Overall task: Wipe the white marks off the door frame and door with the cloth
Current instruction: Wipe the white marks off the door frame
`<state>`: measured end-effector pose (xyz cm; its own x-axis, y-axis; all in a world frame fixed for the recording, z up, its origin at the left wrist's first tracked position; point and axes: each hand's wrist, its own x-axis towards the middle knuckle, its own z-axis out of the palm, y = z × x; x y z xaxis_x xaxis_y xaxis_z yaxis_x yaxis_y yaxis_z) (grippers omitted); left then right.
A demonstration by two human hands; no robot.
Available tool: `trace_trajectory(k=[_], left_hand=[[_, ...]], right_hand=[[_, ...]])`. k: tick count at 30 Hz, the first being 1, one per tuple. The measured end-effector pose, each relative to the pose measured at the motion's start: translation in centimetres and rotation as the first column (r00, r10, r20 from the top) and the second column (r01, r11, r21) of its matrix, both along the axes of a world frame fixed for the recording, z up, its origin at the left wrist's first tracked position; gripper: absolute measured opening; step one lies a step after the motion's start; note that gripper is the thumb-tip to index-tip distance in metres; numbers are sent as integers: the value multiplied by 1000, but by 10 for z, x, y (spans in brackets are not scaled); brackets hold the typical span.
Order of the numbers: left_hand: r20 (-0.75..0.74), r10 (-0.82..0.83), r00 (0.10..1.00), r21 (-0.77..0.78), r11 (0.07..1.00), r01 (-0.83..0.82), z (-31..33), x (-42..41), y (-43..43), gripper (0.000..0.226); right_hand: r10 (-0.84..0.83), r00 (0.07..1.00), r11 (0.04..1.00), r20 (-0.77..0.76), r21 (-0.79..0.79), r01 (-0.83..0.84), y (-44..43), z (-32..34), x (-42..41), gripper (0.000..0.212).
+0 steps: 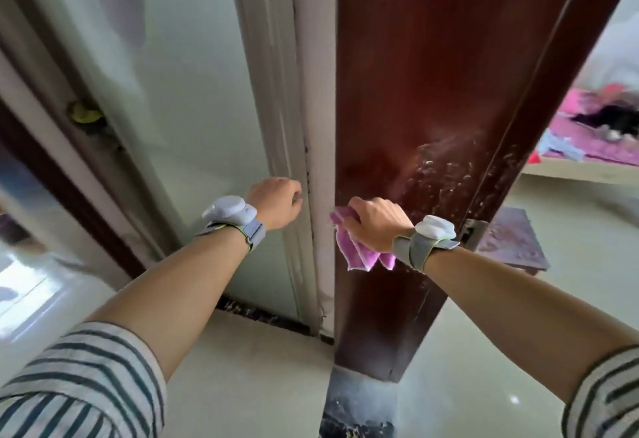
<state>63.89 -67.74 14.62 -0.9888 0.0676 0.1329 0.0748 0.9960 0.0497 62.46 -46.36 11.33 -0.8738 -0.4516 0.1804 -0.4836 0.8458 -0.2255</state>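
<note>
Pink cloth (356,251) bunched in the right hand (375,221) against the brown door (415,92), fingers hidden; left hand (278,202) a loose fist, far-right bed (587,147) blurry.

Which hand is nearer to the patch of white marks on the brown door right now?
Right. The right hand, holding the pink cloth, is against the brown door just below-left of the white marks. The left hand is farther left, by the pale door frame.

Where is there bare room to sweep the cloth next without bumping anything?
The dark door face above the right hand is bare, up past the white marks. The strip below the cloth is bare too. It is crowded leftward, where the left hand grips the white frame edge.
</note>
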Motion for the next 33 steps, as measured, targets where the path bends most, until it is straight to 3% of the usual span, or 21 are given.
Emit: trace_trajectory(k=[6,14,22,25,29,33], left_hand=[[-43,-140,989,104,984,144,9,-29,30,22],[-77,-219,973,93,970,225,27,-65,67,21],[-110,-296,949,10,954,298,38,-69,85,24],[-145,-361,921,-19,932,362,44,-70,83,23],[-190,-408,893,-30,911,410,53,-73,76,23],[-213,-432,876,-27,899,437,54,-74,69,23]], right_hand=[[-178,978,955,112,-218,199,38,18,8,18],[-305,938,912,-164,-334,238,93,44,16,38],[-428,889,795,-162,-536,285,94,59,33,34],[-544,830,702,-126,-610,368,95,66,37,36],[-722,684,576,-101,-635,514,98,71,38,30],[-759,627,570,-177,-645,508,99,75,33,16]])
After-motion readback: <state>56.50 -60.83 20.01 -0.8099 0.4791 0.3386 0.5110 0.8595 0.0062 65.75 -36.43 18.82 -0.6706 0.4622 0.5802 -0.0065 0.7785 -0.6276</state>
